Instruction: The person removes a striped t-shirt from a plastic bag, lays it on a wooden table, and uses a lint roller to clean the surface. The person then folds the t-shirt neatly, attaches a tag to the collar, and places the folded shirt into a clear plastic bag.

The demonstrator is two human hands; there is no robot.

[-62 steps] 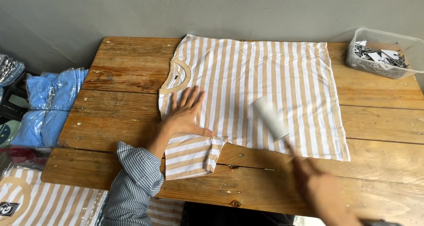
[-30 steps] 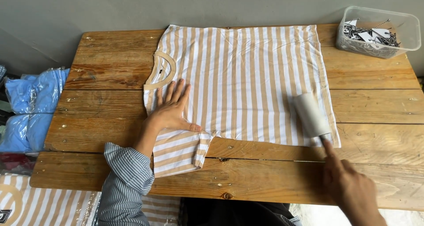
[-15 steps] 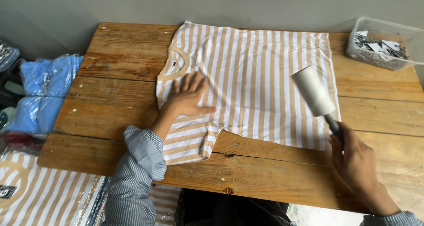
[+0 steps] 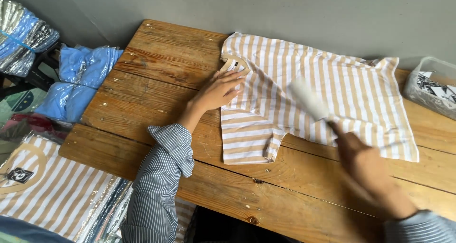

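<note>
A beige-and-white striped t-shirt (image 4: 351, 88) lies flat on a wooden table (image 4: 156, 81). My left hand (image 4: 219, 90) presses flat on the shirt just below its collar, fingers apart. My right hand (image 4: 363, 162) grips the handle of a white lint roller (image 4: 308, 99), whose roll lies on the middle of the shirt. The hand and roller are blurred by motion.
A clear plastic tub (image 4: 434, 91) with dark and white pieces stands at the table's right edge. Bagged blue garments (image 4: 78, 79) are stacked left of the table. More bagged striped shirts (image 4: 57, 191) lie at the lower left. A grey wall runs behind the table.
The lint roller has moved leftward from the shirt's right edge to its middle. The camera view has shifted, so the table now appears further right and tilted. My left hand stays on the shirt.
</note>
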